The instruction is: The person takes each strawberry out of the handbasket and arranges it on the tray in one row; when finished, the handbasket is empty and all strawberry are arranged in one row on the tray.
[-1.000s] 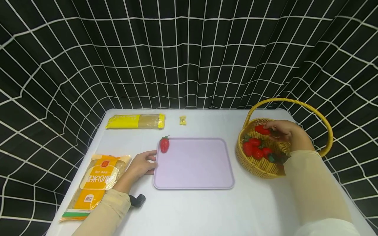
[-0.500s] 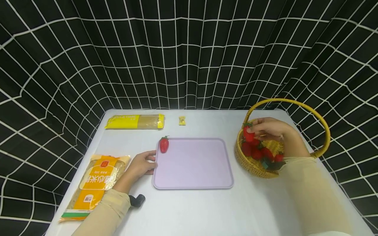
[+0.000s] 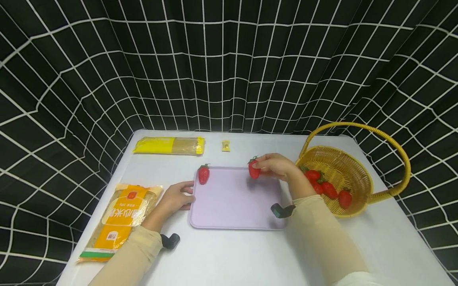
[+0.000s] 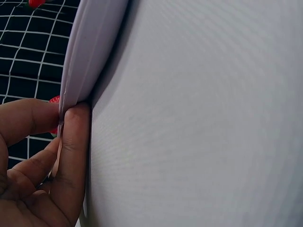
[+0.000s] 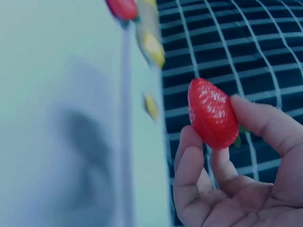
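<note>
My right hand (image 3: 277,165) pinches a red strawberry (image 5: 213,113) between thumb and fingers, above the far right part of the pale purple tray (image 3: 236,202). Its green leaves point toward the back in the head view. Another strawberry (image 3: 203,174) lies in the tray's far left corner. At the tray's left side, my left hand (image 3: 175,200) grips the rim, thumb on the inner side and a finger against the outer wall in the left wrist view. Several more strawberries (image 3: 329,190) lie in the yellow wicker basket (image 3: 361,178) on the right.
A yellow pack of noodles (image 3: 169,145) and a small yellow wrapped candy (image 3: 226,145) lie along the back of the white table (image 3: 229,258). An orange-labelled bag (image 3: 121,218) lies by the left forearm. The basket's tall handle (image 3: 379,133) arches up on the right.
My right hand has lifted a strawberry out of the basket and carried it left over the tray. The left hand keeps its grip on the rim. The head view has shifted slightly.
</note>
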Demonstrator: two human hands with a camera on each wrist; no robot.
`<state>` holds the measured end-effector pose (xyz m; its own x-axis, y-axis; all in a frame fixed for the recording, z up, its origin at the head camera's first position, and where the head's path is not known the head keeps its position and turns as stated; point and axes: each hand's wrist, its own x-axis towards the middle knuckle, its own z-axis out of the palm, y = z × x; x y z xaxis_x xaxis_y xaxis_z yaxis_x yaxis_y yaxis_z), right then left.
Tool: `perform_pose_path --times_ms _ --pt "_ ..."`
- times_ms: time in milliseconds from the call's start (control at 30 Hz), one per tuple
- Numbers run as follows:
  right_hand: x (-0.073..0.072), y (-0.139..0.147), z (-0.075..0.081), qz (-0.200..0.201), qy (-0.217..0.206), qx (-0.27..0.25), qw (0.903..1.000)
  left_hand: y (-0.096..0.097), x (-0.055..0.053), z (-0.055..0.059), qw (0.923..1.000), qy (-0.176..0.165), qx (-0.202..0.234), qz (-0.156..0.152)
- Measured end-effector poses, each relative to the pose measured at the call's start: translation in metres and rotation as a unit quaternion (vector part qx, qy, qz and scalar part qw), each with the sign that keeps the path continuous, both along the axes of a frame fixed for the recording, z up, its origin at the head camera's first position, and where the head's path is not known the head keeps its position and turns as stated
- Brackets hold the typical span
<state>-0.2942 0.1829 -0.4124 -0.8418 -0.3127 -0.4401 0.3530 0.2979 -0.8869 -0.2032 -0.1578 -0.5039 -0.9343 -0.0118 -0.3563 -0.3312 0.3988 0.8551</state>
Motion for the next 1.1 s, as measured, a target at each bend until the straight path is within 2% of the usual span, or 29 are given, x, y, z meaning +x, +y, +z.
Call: perform_pose_path --times_ms 167,233,467,733,1100 --pt "-0.003 -0.044 -0.019 -0.012 -0.004 0.032 0.9994 0.000 0.000 0.000 1.0000 0.006 -0.001 -0.002" --pt "-0.003 -0.059 -0.023 -0.017 -0.004 0.052 0.9985 0.001 0.000 0.002 1.0000 0.006 -0.001 -0.003" --pt "-0.003 -0.100 -0.035 -0.030 0.007 0.062 0.9976 0.000 -0.001 0.001 0.9999 0.005 -0.009 0.000" --pt "-0.005 -0.122 -0.048 -0.061 0.033 0.105 0.9920 -0.002 -0.001 -0.002 1.0000 0.008 -0.004 0.000" --pt "-0.004 -0.134 -0.054 -0.066 0.041 0.143 0.9867 -0.002 -0.001 -0.001 1.0000 0.008 -0.005 0.002"
